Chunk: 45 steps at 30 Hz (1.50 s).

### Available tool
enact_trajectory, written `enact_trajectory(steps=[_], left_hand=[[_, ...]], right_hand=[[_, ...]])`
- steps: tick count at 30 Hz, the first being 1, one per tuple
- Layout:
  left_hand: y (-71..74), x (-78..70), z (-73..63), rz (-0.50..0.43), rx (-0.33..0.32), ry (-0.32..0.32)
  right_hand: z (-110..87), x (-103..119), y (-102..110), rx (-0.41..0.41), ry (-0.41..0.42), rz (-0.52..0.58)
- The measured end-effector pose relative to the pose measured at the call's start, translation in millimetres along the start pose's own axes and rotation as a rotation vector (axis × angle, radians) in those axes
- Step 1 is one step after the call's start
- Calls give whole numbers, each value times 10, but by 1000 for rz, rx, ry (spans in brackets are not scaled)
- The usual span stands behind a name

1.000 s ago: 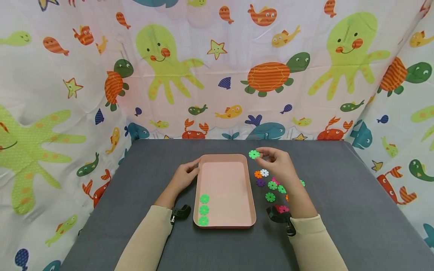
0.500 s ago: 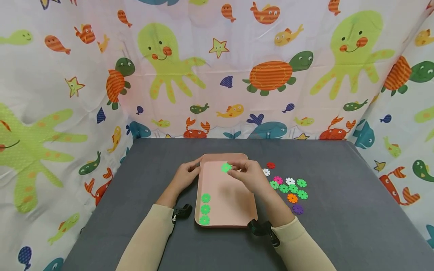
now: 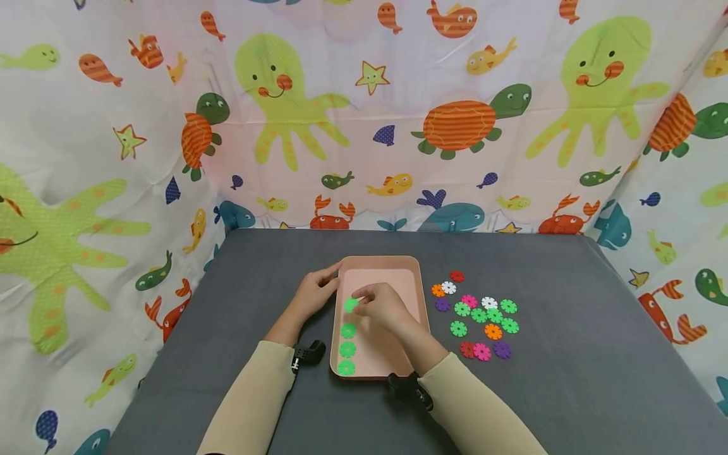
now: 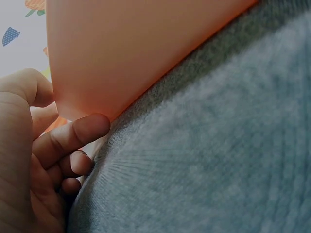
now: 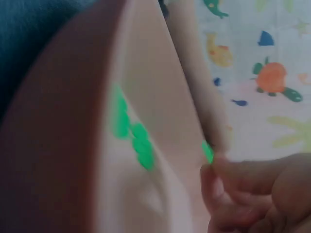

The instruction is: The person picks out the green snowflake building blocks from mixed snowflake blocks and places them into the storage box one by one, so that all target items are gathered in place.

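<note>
My right hand (image 3: 385,308) pinches a green notched plastic disc (image 3: 351,305) over the left side of the pink tray (image 3: 392,264). In the right wrist view this disc (image 5: 207,152) shows at the fingertips of the right hand (image 5: 257,194). Beneath it, three like green discs (image 3: 347,348) lie in a column along the tray's left wall. My left hand (image 3: 309,294) holds the tray's left edge near the far corner. The left wrist view shows bent fingers of the left hand (image 4: 53,141) against the tray's outer wall (image 4: 121,63).
Right of the tray, loose notched discs lie on the grey cloth: several green, plus orange (image 3: 493,332), white (image 3: 489,303), purple (image 3: 502,349), pink (image 3: 481,352) and red (image 3: 457,276) ones. A curtain with sea animals (image 3: 364,158) encloses the table's back and sides.
From beyond the tray's right far corner, my right hand has carried the green disc left and nearer, to above the column's far end. The left hand has stayed at the tray's edge.
</note>
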<state>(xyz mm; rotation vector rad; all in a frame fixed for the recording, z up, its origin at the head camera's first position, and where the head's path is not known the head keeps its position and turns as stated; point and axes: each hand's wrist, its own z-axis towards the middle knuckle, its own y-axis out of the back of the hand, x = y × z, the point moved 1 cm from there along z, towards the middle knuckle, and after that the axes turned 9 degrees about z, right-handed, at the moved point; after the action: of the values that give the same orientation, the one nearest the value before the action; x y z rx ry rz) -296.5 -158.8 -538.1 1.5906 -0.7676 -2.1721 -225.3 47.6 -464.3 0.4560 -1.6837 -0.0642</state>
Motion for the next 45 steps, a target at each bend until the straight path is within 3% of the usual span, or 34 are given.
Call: enact_trajectory(steps=[5, 11, 19, 26, 34, 40, 45], left_hand=[[-20, 1, 16, -10, -3, 8], [-51, 0, 35, 7, -4, 1], [-91, 13, 19, 17, 16, 21], [-72, -4, 5, 30, 6, 35], [-10, -18, -8, -6, 14, 38], [-15, -21, -15, -4, 20, 47], [-12, -26, -12, -16, 21, 42]], right_hand=[[92, -116, -123, 1, -49, -91], [94, -171, -187, -39, -19, -203], [-61, -144, -9, 35, 7, -148], [-323, -29, 378, -39, 130, -30], [-412, -19, 960, -166, 186, -77], [-472, -213, 1503, -248, 167, -128], [-601, -426, 1953, -324, 79, -181]])
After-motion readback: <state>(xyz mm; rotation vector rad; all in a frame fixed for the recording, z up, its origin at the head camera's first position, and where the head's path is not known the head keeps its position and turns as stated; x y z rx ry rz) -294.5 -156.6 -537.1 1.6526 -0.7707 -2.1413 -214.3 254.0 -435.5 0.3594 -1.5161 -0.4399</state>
